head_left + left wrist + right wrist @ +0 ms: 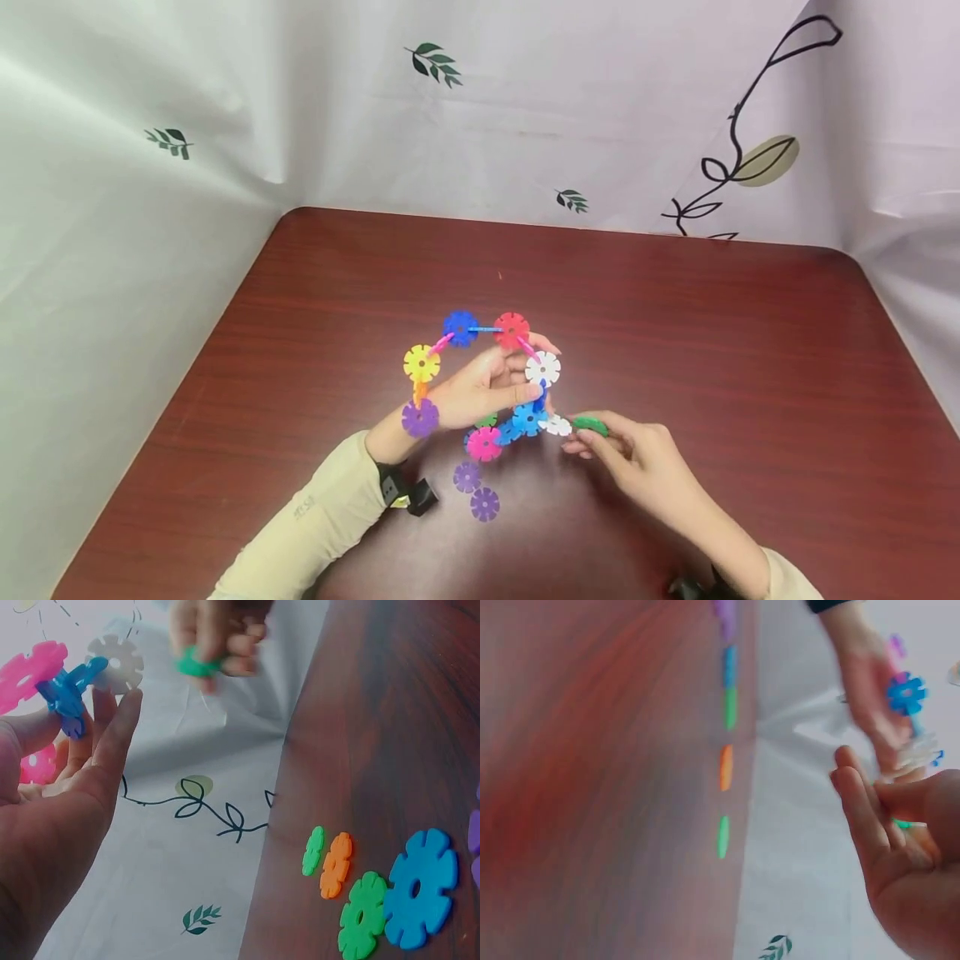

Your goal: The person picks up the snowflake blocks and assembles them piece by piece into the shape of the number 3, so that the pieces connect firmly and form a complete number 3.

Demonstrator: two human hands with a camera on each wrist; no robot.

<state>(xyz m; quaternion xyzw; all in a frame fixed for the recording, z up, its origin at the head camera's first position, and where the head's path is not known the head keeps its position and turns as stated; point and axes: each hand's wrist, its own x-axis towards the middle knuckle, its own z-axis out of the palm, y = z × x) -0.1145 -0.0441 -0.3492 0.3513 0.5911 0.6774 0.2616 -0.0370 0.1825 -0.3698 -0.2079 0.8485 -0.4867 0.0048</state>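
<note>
A chain of notched plastic snowflake discs, with a yellow disc, a dark blue disc and a red disc among them, arches over my left hand. That hand grips the chain by the blue piece below a white disc, thumb in front and fingers behind. Lower down, a light blue disc and another white disc follow. My right hand pinches a green disc, its edge close beside that lower white disc. In the left wrist view the right hand is blurred.
Loose discs lie on the dark red table: two purple discs in the head view, and a blue disc, an orange disc and green ones in the left wrist view. A patterned white cloth hangs behind the table.
</note>
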